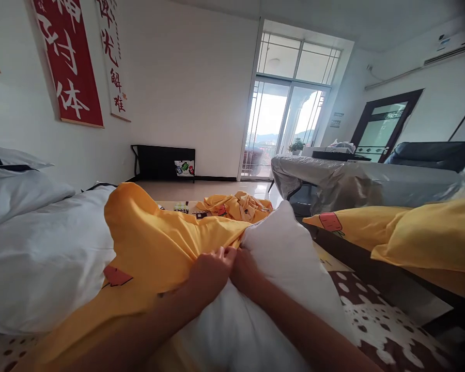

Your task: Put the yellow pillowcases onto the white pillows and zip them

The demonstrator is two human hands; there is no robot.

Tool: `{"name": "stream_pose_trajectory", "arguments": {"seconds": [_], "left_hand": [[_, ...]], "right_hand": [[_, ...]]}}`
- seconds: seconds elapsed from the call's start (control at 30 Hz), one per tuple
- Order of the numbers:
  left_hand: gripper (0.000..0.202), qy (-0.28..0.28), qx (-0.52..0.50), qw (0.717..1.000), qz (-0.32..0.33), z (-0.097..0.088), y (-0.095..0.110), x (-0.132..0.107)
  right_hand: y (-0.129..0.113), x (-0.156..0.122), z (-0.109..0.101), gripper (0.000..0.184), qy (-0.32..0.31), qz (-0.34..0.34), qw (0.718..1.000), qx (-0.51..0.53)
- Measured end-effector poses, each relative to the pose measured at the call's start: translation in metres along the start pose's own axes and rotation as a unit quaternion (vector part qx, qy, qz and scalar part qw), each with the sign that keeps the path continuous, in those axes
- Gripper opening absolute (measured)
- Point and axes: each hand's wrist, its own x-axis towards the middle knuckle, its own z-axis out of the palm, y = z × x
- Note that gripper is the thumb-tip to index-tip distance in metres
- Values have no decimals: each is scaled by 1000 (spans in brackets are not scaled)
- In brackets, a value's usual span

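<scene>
A white pillow [279, 268] lies in front of me on the bed, partly inside a yellow pillowcase [155, 243] with small red prints. My left hand [209, 274] is closed, pinching the open edge of the yellow pillowcase where it meets the pillow. My right hand [243, 268] is closed right beside it, gripping the same edge against the pillow. The two hands touch each other. The pillow's far corner sticks up out of the case.
A white duvet [42, 258] and another white pillow [19, 191] lie at left. More yellow fabric [236, 204] is bunched at the bed's foot. Yellow pillows [430, 232] sit at right, with a covered table [356, 181] behind and a balcony door [282, 129] beyond.
</scene>
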Motion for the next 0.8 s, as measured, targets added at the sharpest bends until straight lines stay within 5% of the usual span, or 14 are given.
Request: {"name": "stream_pose_trajectory", "arguments": {"seconds": [0.13, 0.23, 0.3, 0.33, 0.43, 0.5, 0.57, 0.63, 0.73, 0.8], "left_hand": [[27, 34, 20, 999, 10, -3, -10, -11], [24, 70, 19, 995, 72, -8, 7, -19], [23, 102, 13, 988, 116, -14, 22, -26], [23, 117, 11, 984, 133, -17, 27, -31], [23, 128, -9, 973, 191, -32, 24, -43], [26, 133, -39, 964, 226, -45, -3, -47], [32, 162, -53, 962, 211, -57, -48, -45], [42, 195, -32, 975, 101, -65, -104, -42], [61, 107, -49, 992, -37, -67, -177, -41], [62, 27, -79, 993, -88, -64, -204, -45]], "right_hand": [[41, 3, -59, 24, -112, -73, 984, 118], [69, 34, -88, 31, -54, 43, 990, 124], [80, 60, -86, 46, -11, 71, 994, 86], [82, 70, -80, 55, -37, 58, 994, 86], [84, 85, -59, 59, -237, 34, 952, 191], [85, 80, -55, 62, -320, 36, 910, 260], [91, 69, -64, 66, -331, 22, 896, 295], [99, 55, -84, 64, -333, -10, 891, 308], [102, 35, -111, 77, -346, -44, 896, 276], [96, 23, -115, 81, -332, -49, 915, 223]]}}
